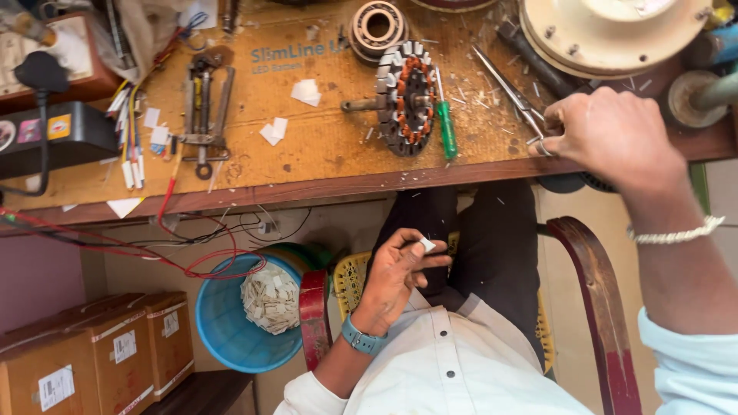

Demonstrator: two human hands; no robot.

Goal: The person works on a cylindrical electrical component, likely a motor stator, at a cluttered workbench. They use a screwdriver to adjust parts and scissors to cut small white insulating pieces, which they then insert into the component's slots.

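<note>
My left hand (pixel 396 273) is raised over my lap and pinches a small white paper piece (pixel 427 244) between thumb and fingertips. At the workbench edge, my right hand (pixel 615 131) is closed around the handles of a pair of metal scissors (pixel 507 88), whose blades point away across the bench. Left of the scissors lies a motor stator with copper windings (pixel 405 98) on its shaft. A green-handled screwdriver (pixel 446 127) rests beside it.
Wooden workbench (pixel 307 165) carries paper scraps, a metal puller tool (pixel 204 115), a ring-shaped part (pixel 377 27) and a cream fan housing (pixel 615 31). Below are a blue bucket of white scraps (pixel 231 330), cardboard boxes (pixel 92 346), red wires (pixel 192 265) and chair arms (pixel 600 307).
</note>
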